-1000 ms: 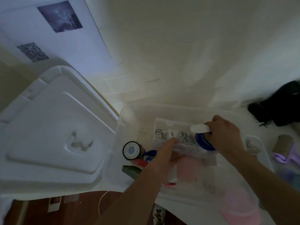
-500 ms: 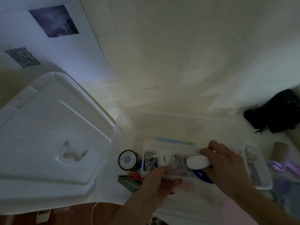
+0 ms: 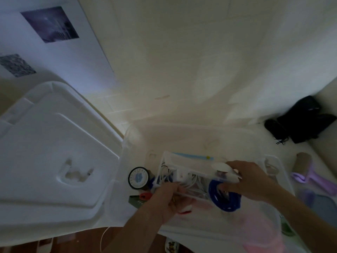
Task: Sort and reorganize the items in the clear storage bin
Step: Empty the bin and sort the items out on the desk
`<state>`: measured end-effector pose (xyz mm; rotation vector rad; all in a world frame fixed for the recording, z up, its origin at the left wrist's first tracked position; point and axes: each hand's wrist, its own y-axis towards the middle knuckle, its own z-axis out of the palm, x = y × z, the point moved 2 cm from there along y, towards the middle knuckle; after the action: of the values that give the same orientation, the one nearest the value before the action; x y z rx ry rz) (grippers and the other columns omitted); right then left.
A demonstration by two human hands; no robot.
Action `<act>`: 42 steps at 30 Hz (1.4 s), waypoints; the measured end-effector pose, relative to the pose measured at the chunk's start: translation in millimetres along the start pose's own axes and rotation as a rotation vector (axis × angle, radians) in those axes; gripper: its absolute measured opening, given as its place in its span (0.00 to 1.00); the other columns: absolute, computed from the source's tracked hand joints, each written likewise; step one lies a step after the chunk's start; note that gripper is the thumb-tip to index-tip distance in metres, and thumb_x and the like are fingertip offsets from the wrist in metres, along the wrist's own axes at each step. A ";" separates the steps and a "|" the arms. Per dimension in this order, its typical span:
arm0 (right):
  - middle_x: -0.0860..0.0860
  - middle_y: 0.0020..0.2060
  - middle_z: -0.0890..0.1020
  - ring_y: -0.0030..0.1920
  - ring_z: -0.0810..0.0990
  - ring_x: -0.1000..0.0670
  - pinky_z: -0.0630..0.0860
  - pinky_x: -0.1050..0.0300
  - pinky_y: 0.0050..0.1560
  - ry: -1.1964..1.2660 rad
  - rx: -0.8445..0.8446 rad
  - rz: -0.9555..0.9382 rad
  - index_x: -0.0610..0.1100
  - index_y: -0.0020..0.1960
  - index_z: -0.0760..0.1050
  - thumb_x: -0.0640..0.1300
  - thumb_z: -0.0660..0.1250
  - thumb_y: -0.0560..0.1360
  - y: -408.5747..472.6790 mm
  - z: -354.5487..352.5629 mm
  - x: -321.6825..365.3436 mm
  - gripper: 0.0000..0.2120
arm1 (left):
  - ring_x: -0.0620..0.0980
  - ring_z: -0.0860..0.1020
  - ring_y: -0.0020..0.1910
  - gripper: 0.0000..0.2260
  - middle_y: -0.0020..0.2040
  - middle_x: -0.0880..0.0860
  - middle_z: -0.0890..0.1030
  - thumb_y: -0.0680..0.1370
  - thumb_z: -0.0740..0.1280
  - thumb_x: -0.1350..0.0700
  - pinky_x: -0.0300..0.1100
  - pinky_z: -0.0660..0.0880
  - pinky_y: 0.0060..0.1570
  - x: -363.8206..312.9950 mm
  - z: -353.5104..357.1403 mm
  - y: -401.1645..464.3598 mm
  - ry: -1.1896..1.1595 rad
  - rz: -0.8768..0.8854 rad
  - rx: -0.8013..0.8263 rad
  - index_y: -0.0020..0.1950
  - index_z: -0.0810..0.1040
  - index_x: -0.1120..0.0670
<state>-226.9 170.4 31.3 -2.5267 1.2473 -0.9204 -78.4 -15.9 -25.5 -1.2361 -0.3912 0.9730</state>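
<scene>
Currently both hands gripping small clear tray [image 3: 189,162] of white cables inside clear storage bin [image 3: 127,143], lower centre: left hand [image 3: 170,199] clasping near edge, right hand [image 3: 244,181] also pinching blue cord coil [image 3: 224,197]. Likely next: lifting tray level.

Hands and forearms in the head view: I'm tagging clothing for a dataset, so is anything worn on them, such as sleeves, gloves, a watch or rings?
Nothing worn shows. The left hand and right hand are bare, without gloves, and both forearms are uncovered right to the picture's edge, so no sleeve appears. No watch, bracelet or ring is visible, though the dim, slightly blurred picture could hide a thin ring.
</scene>
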 end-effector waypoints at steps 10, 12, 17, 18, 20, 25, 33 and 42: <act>0.58 0.29 0.71 0.32 0.71 0.57 0.66 0.58 0.36 -0.216 0.008 -0.047 0.54 0.31 0.66 0.55 0.68 0.76 -4.5 -28.2 -3.6 0.19 | 0.61 0.85 0.40 0.19 0.40 0.64 0.85 0.75 0.73 0.50 0.48 0.84 0.36 -17.0 -12.3 -71.7 0.709 0.049 -0.126 0.48 0.82 0.69; 0.55 0.33 0.75 0.37 0.75 0.52 0.68 0.56 0.40 -0.267 0.044 -0.057 0.52 0.35 0.73 0.56 0.66 0.77 -4.4 -33.6 1.3 0.15 | 0.49 0.81 0.26 0.19 0.28 0.52 0.83 0.74 0.72 0.42 0.41 0.79 0.28 -33.6 -26.9 -76.2 1.125 0.475 -0.425 0.37 0.83 0.59; 0.50 0.49 0.78 0.51 0.76 0.48 0.72 0.54 0.52 -0.310 0.094 -0.060 0.45 0.54 0.80 0.57 0.63 0.79 -7.8 -44.1 17.6 0.16 | 0.43 0.76 0.45 0.25 0.54 0.44 0.74 0.73 0.74 0.44 0.40 0.75 0.46 -50.5 -32.0 -55.8 1.315 1.058 -0.445 0.66 0.70 0.42; 0.50 0.48 0.78 0.51 0.76 0.48 0.72 0.54 0.52 -0.323 0.101 -0.069 0.45 0.54 0.80 0.56 0.63 0.79 -11.4 -46.2 19.4 0.16 | 0.45 0.76 0.49 0.30 0.59 0.47 0.75 0.75 0.72 0.49 0.41 0.75 0.50 -48.0 -30.3 -51.0 1.386 1.012 -0.359 0.74 0.64 0.41; 0.52 0.47 0.77 0.52 0.77 0.49 0.72 0.56 0.51 -0.363 0.097 -0.094 0.47 0.54 0.80 0.54 0.64 0.78 -19.0 -46.3 19.9 0.13 | 0.45 0.77 0.43 0.28 0.55 0.52 0.79 0.78 0.68 0.53 0.43 0.76 0.49 -40.8 -31.9 -47.7 1.580 1.024 -0.320 0.76 0.63 0.43; 0.53 0.52 0.75 0.54 0.75 0.50 0.70 0.60 0.51 -0.352 0.250 -0.132 0.50 0.59 0.75 0.59 0.69 0.73 -36.9 -0.9 12.4 0.19 | 0.38 0.80 0.41 0.26 0.47 0.42 0.80 0.78 0.67 0.54 0.39 0.78 0.52 -22.9 -51.4 -47.7 1.446 0.633 0.041 0.72 0.62 0.36; 0.54 0.62 0.65 0.54 0.76 0.50 0.76 0.58 0.52 -0.264 0.177 -0.192 0.52 0.67 0.64 0.68 0.72 0.61 -47.7 27.7 -15.1 0.41 | 0.40 0.55 0.78 0.37 0.80 0.39 0.51 0.70 0.73 0.38 0.43 0.66 0.69 -30.9 -39.3 -57.6 1.555 0.808 0.260 0.74 0.59 0.30; 0.47 0.56 0.75 0.51 0.79 0.42 0.77 0.52 0.48 -0.319 0.182 -0.206 0.51 0.74 0.46 0.63 0.77 0.57 -18.3 60.5 -20.7 0.58 | 0.44 0.56 0.77 0.36 0.78 0.40 0.52 0.67 0.64 0.23 0.53 0.68 0.71 -37.5 -24.5 -49.6 2.035 1.056 0.261 0.72 0.59 0.30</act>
<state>-188.1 191.2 -18.5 -2.5577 0.7871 -0.6013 -61.6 -61.1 20.8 -1.5337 2.0255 0.0985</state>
